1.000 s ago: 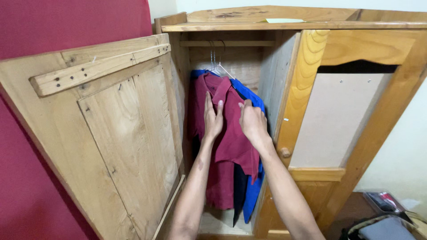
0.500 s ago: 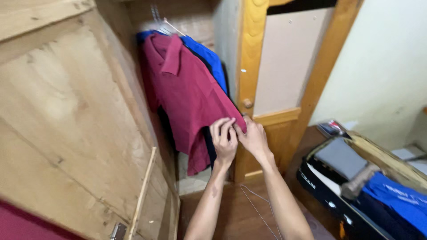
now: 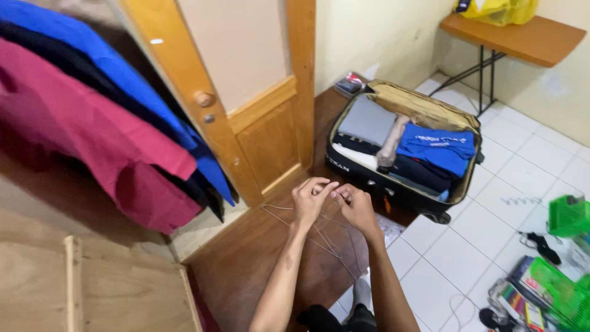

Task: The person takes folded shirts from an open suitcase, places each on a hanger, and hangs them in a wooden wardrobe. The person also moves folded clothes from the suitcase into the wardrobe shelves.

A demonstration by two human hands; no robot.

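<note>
Your view has swung away from the wardrobe [image 3: 258, 92] since half a second ago: then the red shirt [image 3: 92, 141] filled the middle and both your hands pinched its hem; now the shirt, with the blue shirt [image 3: 123, 74] behind it, hangs at the upper left, and your hands have let go of it and dropped low over the wooden floor [image 3: 246, 258]. The wardrobe's open door [image 3: 92, 295], which covered the left side before, shows only as a slab at the bottom left.

The open suitcase [image 3: 405, 147], seen partly at the right edge earlier, now lies in full view just past your hands, packed with folded clothes, a blue one [image 3: 439, 147] on top at the right. A wooden table [image 3: 522, 37] stands against the far wall, well apart.

Your left hand [image 3: 309, 200] and right hand [image 3: 355, 206] sit close together, fingertips curled inward and nearly touching, pinching the top of a thin wire hanger [image 3: 319, 237]. The hanger hangs beneath them over the wooden floor, between the wardrobe and the suitcase.

Open room lies to the right on the white tiles [image 3: 491, 227], bounded by the suitcase's near wall and by a green basket [image 3: 568, 215] and scattered small items at the lower right. To the left, the shirt hems and the closed wardrobe door edge stand near.
</note>
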